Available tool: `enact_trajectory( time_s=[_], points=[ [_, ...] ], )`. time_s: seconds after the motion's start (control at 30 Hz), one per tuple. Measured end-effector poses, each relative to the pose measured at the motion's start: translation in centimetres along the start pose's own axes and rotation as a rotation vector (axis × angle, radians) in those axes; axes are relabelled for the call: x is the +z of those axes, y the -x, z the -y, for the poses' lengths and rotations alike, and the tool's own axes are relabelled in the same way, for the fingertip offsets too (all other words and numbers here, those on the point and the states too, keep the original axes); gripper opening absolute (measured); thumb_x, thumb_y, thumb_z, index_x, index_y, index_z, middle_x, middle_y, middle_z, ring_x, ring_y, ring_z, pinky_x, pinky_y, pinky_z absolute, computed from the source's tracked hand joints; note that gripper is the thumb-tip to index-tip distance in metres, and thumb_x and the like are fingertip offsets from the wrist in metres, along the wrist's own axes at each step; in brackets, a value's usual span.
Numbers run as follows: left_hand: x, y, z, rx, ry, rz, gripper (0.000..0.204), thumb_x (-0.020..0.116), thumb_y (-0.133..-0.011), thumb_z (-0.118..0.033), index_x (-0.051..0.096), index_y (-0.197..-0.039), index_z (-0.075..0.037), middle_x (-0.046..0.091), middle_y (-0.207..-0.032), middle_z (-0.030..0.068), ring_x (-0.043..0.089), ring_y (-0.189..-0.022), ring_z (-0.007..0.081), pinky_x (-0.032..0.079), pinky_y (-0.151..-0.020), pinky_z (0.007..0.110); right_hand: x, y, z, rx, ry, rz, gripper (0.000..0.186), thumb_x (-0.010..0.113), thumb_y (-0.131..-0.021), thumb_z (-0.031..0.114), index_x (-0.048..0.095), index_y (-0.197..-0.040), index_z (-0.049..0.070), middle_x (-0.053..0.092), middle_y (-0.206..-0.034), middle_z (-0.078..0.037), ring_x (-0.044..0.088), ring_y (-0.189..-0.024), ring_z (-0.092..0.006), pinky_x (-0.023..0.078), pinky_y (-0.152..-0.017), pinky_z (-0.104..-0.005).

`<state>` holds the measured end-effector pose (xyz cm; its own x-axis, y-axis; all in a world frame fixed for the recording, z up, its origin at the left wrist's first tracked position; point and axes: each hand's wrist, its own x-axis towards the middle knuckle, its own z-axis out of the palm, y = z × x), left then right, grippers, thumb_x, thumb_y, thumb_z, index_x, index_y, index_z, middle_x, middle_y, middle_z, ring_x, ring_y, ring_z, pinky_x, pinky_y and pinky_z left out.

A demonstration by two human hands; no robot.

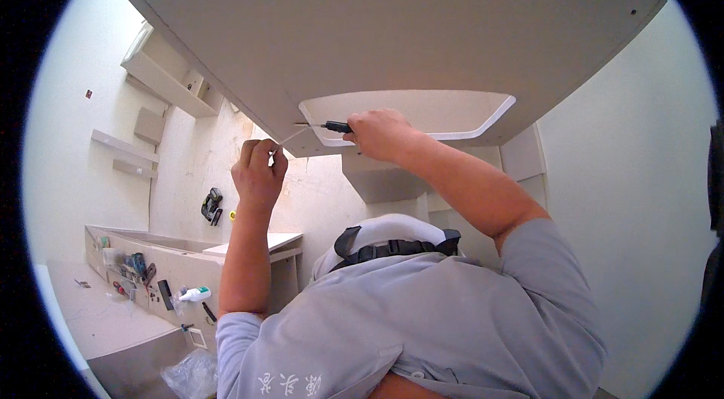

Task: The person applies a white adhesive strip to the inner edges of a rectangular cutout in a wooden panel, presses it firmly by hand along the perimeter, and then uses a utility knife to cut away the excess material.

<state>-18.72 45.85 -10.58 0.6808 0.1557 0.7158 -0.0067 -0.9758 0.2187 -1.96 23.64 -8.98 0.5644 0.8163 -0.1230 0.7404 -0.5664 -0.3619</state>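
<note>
In front of me is a large beige panel (392,22) with a rounded, white-edged cutout (494,127). My right hand (381,133) is closed around a black-handled tool (337,127) at the cutout's left end. Its thin shaft points left along the panel; whether it is a knife or a screwdriver I cannot tell. Lower and to the left, my left hand (258,169) pinches a thin white strip (292,136). The strip slants up from my fingers to near the tool's tip, beside the panel's lower edge.
A black and green power tool (212,204) lies on the floor at left. The cabinet piece (162,308) at lower left carries hand tools, a white bottle (194,294) and a drill (139,265). Clear plastic wrap (190,376) lies nearby. A wall (618,173) stands to the right.
</note>
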Motion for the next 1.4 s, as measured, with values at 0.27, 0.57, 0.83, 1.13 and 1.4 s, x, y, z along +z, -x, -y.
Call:
enact_trajectory(
  time_s=[0.27,0.57,0.83,1.13,1.4],
  points=[
    [-2.8,4.4,2.0,-0.181,0.046,-0.069,0.017,0.07,-0.087,-0.004,0.056,-0.098,-0.002,0.064,-0.103,0.016,0.065,-0.085,0.0241,0.056,-0.071,0.034,5.3,2.8,-3.0,-0.034,0.032,0.043,0.036,0.063,-0.096,0.038,0.072,-0.096,0.004,0.074,-0.094,-0.019,0.071,-0.093,-0.0398,0.056,-0.083,-0.0519],
    [-2.2,18.2,2.1,-0.779,0.783,0.255,0.011,0.051,-0.095,0.003,0.048,-0.1,-0.006,0.069,-0.097,0.0116,0.059,-0.088,0.0148,0.048,-0.081,0.029,18.9,17.5,-9.1,0.473,-0.445,0.146,0.046,0.07,-0.091,0.046,0.071,-0.103,0.002,0.072,-0.096,-0.023,0.069,-0.091,-0.0414,0.052,-0.081,-0.0481],
    [0.6,15.1,0.0,-0.915,1.185,0.38,0.017,0.053,-0.1,-0.004,0.05,-0.116,-0.006,0.053,-0.084,0.0015,0.055,-0.074,0.0121,0.046,-0.065,0.027,20.2,17.1,-4.2,0.568,-0.779,0.135,0.05,0.071,-0.09,0.048,0.072,-0.107,0.002,0.073,-0.099,-0.016,0.066,-0.09,-0.0268,0.051,-0.084,-0.0412],
    [5.0,10.1,-5.8,-1.227,1.795,0.431,0.006,0.055,-0.1,-0.013,0.052,-0.104,-0.014,0.043,-0.069,-0.0042,0.038,-0.054,0.0078,0.031,-0.049,0.025,23.3,10.9,4.2,0.287,-1.68,0.141,0.049,0.063,-0.1,0.054,0.068,-0.106,0.005,0.074,-0.101,-0.01,0.067,-0.09,-0.0192,0.051,-0.086,-0.0344],
    [9.7,13.6,4.5,-0.353,0.876,0.276,0.005,0.057,-0.101,-0.006,0.06,-0.106,-0.006,0.054,-0.077,-0.0026,0.046,-0.064,0.0072,0.039,-0.057,0.024,25.3,23.2,0.4,0.772,-1.37,-0.089,0.023,0.073,-0.095,0.027,0.062,-0.102,0.007,0.062,-0.079,-0.003,0.06,-0.07,-0.0148,0.051,-0.066,-0.0345]
  ],
)
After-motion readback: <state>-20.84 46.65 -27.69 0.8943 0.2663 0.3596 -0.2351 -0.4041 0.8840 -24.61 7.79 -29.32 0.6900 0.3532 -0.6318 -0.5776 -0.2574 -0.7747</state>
